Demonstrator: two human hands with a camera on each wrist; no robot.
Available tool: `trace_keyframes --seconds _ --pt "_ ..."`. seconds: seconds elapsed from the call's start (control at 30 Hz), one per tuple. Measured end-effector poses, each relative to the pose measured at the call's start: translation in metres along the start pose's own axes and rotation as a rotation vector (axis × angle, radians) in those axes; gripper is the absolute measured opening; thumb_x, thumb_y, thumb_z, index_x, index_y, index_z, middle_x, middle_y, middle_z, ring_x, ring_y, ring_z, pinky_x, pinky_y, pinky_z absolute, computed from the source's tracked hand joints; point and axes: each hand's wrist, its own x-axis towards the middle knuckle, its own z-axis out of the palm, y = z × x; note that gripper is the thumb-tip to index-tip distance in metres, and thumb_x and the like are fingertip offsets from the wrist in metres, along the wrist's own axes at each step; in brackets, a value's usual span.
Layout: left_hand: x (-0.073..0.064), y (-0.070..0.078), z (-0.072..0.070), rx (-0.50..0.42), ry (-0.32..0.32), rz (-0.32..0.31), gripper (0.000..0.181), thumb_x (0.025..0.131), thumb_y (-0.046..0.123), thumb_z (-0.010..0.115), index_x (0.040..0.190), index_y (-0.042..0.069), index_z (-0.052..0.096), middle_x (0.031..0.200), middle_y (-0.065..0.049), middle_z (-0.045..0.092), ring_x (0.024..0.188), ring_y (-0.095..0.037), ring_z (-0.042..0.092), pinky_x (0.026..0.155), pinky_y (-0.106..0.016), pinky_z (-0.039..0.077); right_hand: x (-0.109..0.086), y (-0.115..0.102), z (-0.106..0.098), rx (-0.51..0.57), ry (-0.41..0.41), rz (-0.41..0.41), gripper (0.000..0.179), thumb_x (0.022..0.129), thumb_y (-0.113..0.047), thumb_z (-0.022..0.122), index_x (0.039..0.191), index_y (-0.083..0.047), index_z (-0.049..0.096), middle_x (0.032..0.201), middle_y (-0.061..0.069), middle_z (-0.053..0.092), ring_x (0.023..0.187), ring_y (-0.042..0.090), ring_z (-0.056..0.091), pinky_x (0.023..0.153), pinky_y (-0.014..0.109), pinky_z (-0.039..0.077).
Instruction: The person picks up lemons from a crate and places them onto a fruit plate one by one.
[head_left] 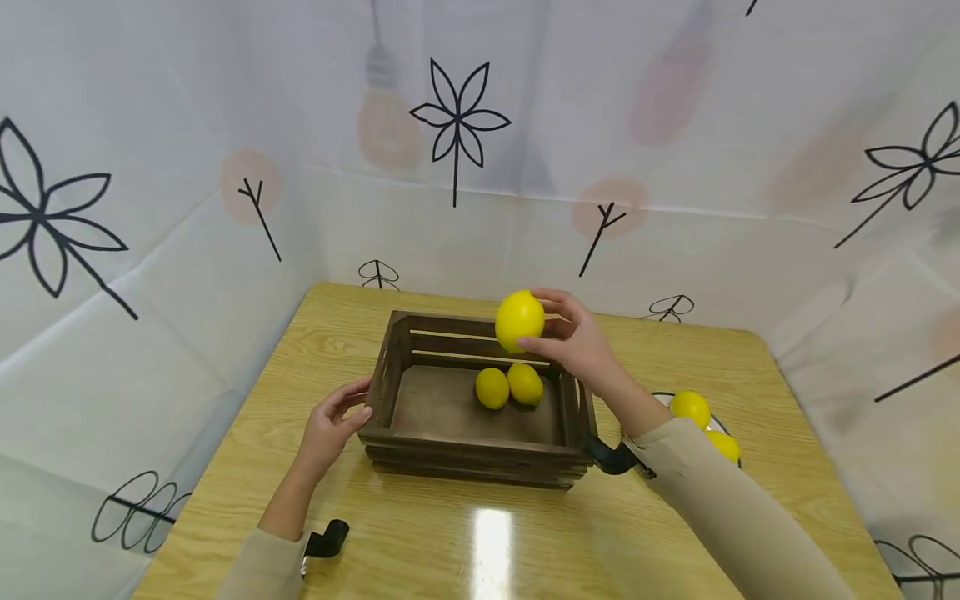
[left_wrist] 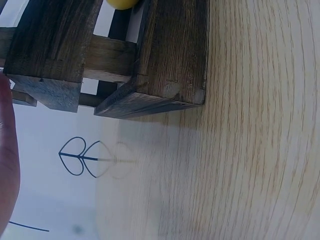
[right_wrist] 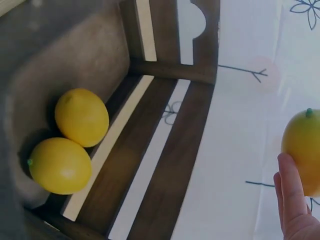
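Observation:
A dark slatted wooden crate (head_left: 465, 454) stands on the table, with two lemons (head_left: 492, 388) side by side in its right half. Above the crate's back right part, my right hand (head_left: 573, 337) pinches another lemon (head_left: 519, 322) between thumb and fingers. That held lemon (right_wrist: 305, 150) shows at the right edge of the right wrist view, high over the pair inside. My left hand (head_left: 333, 425) rests on the crate's left end, fingers at the outer side and thumb by the front left corner. In the left wrist view only part of one finger (left_wrist: 7, 155) appears.
Right of the crate, partly hidden by the right forearm, a rimmed plate (head_left: 722, 423) holds lemons (head_left: 690, 407). The light wood table (head_left: 420, 533) reaches back to a white patterned cloth (head_left: 480, 242) hanging behind and at both sides.

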Motion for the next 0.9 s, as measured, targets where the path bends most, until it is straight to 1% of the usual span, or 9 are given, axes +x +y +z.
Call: trace_keyframes --seconds 0.13,0.37,0.6,0.77,0.9 --pt "0.0 0.0 0.0 -0.001 0.001 0.005 0.041 0.09 -0.001 0.057 0.129 -0.009 0.047 0.123 -0.007 0.053 0.108 -0.013 0.05 0.085 -0.019 0.046 -0.009 0.001 -0.005 0.014 0.019 0.005 0.065 0.078 -0.006 0.075 0.135 -0.01 0.044 0.127 0.014 0.048 0.102 0.026 0.057 0.076 0.033 0.052" --pt "0.0 0.0 0.001 0.008 -0.001 0.008 0.041 0.09 0.0 0.057 0.129 -0.008 0.048 0.124 -0.009 0.052 0.108 -0.012 0.05 0.085 -0.019 0.046 -0.025 0.004 -0.015 -0.007 0.05 0.003 0.065 0.079 -0.009 0.075 0.136 -0.01 0.043 0.127 0.013 0.048 0.102 0.024 0.056 0.075 0.029 0.052" --pt "0.001 0.0 0.0 -0.007 -0.004 0.009 0.042 0.091 0.0 0.058 0.13 -0.009 0.047 0.124 -0.005 0.052 0.108 -0.012 0.05 0.085 -0.02 0.046 -0.04 0.01 -0.026 -0.031 0.072 0.023 0.065 0.08 -0.012 0.074 0.136 -0.01 0.042 0.127 0.012 0.047 0.102 0.02 0.055 0.077 0.027 0.051" --pt "0.0 0.0 0.001 -0.006 -0.002 0.007 0.042 0.09 0.0 0.058 0.13 -0.009 0.047 0.124 -0.005 0.052 0.108 -0.011 0.05 0.085 -0.019 0.046 -0.051 0.015 -0.032 -0.03 0.092 0.016 0.062 0.081 -0.01 0.073 0.136 -0.011 0.043 0.126 0.011 0.047 0.1 0.016 0.056 0.077 0.026 0.051" --pt "-0.001 0.0 0.001 -0.001 -0.001 0.005 0.042 0.091 0.0 0.057 0.129 -0.009 0.047 0.124 -0.005 0.052 0.108 -0.011 0.05 0.085 -0.019 0.046 -0.061 0.018 -0.037 -0.029 0.132 0.003 0.06 0.082 -0.006 0.072 0.135 -0.01 0.045 0.123 0.007 0.049 0.098 0.012 0.057 0.075 0.024 0.051"
